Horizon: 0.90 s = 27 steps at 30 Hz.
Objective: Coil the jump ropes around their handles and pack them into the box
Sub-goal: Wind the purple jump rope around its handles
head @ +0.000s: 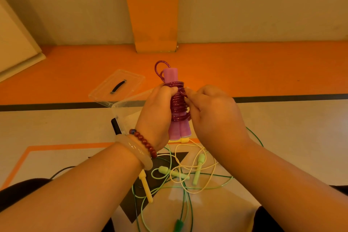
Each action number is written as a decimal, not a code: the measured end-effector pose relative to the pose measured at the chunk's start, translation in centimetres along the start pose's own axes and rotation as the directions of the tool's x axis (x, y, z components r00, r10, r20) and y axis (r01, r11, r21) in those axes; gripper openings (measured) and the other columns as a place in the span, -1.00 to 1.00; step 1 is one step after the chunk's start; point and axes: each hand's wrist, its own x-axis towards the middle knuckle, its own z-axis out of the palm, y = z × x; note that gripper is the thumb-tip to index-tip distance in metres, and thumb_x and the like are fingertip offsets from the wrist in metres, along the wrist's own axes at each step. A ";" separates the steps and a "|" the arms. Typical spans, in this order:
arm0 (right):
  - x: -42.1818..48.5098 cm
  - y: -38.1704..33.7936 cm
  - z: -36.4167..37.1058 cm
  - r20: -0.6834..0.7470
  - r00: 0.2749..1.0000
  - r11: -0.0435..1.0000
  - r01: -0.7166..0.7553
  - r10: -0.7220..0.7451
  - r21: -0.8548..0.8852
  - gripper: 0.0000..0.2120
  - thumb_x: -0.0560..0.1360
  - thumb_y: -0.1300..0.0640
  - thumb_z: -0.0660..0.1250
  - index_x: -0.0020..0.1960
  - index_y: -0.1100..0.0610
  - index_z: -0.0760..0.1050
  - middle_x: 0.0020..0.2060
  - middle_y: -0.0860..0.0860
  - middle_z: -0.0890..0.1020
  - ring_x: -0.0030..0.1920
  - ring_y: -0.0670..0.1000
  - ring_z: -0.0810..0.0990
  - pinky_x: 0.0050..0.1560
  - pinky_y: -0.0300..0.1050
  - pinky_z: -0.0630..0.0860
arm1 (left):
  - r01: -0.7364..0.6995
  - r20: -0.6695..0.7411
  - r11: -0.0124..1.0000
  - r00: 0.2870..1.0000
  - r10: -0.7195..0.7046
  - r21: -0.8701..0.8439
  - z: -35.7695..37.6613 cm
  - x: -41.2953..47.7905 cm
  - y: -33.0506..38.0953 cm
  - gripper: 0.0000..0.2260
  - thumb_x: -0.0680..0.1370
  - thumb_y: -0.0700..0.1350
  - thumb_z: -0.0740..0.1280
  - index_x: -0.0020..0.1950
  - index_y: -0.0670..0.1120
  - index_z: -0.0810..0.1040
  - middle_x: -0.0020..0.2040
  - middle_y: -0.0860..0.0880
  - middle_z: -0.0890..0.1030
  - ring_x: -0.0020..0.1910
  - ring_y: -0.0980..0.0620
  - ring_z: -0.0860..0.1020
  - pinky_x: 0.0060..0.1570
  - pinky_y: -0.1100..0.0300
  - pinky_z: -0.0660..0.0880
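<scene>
Clear lid (117, 85) flat on floor at left, open clear box (124, 111) just beside it. L hand (156, 115) curled round pink handles (170, 75), held upright in front of box, w/ purple rope (178, 103) coiled round them. R hand (214, 113) pinches rope at coil's right side. Yellow & green ropes (188, 175) lie tangled on floor below, btw forearms.

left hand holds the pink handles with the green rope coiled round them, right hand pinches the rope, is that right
Not quite. In the head view a purple rope, not a green one, is coiled round the pink handles; the green ropes lie loose. The left hand holds the handles and the right hand pinches the rope.
</scene>
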 end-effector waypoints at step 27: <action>1.6 0.8 -1.6 0.681 0.647 0.198 -0.758 0.342 0.621 -0.93 0.48 0.34 0.34 -0.08 0.21 0.56 -0.34 0.05 0.50 -0.41 -0.12 0.36 -0.49 -0.34 0.30 | -0.006 0.106 0.997 0.994 -0.003 0.077 -0.5 -0.1 -0.3 -0.64 0.35 -0.03 0.22 0.10 -0.08 0.51 -0.02 -0.18 0.52 -0.29 -0.04 0.55 -0.38 0.09 0.54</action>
